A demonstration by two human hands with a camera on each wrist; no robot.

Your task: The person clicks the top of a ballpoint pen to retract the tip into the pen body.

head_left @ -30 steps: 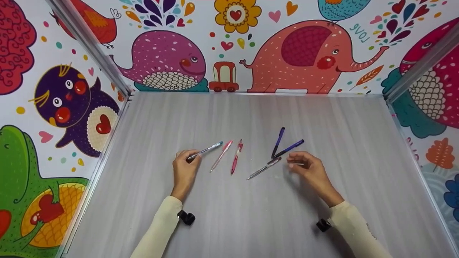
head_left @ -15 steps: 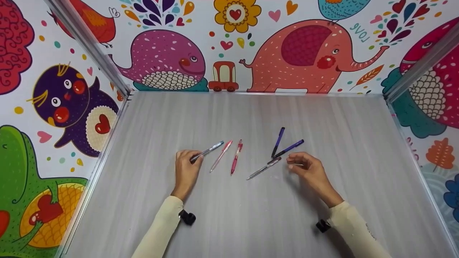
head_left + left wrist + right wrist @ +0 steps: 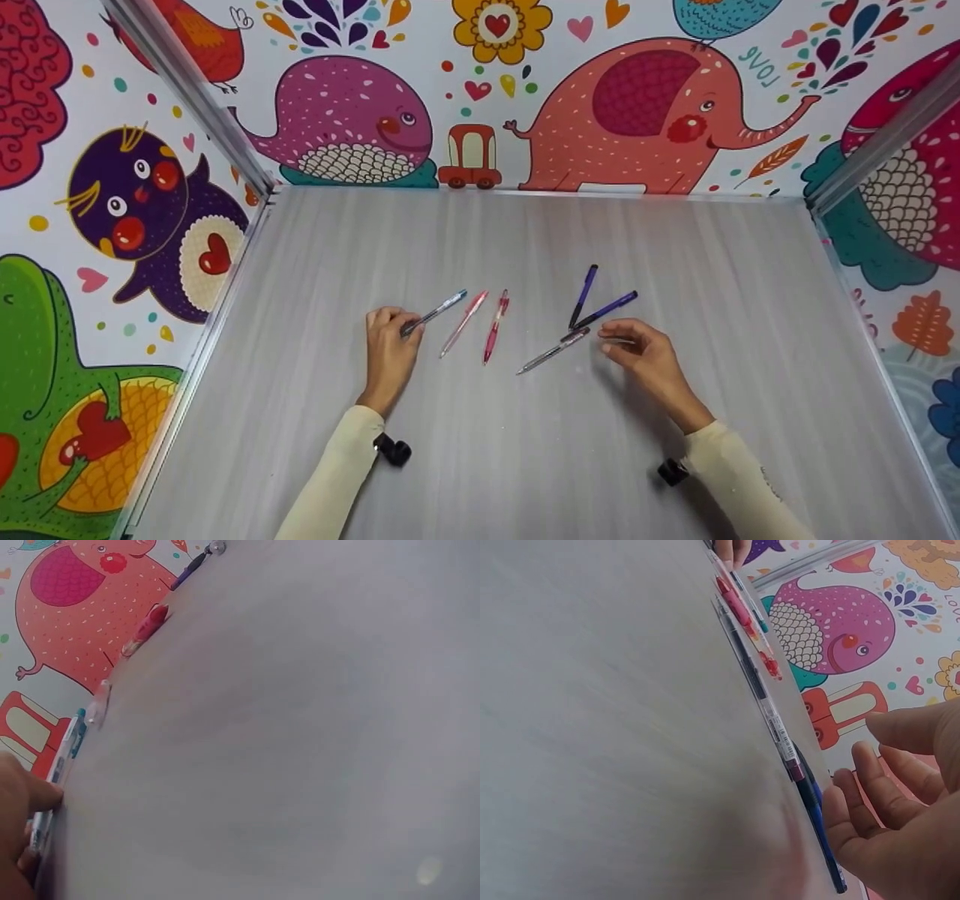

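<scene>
My left hand [image 3: 390,356] pinches the lower end of a clear pen with a teal end [image 3: 444,304], which slants up to the right; the left wrist view shows the thumb against this pen [image 3: 67,746]. Just right of it lie a pink pen with a clear barrel [image 3: 463,324] and a red pen [image 3: 495,330]. My right hand [image 3: 645,352] holds nothing, its fingers loosely curved beside a clear pen with a dark end [image 3: 553,351]. Two blue-purple pens [image 3: 583,296] form a V touching that dark end.
The grey wood-grain table [image 3: 480,450] runs back to a wall printed with cartoon animals [image 3: 622,120]. Metal rails [image 3: 187,97] line the left and right sides. A small black wrist camera [image 3: 392,450] sits on each sleeve.
My left hand has shifted slightly to the right with the teal-ended pen between its fingers. The right hand and the other pens stay in place; the head view tilts a little.
</scene>
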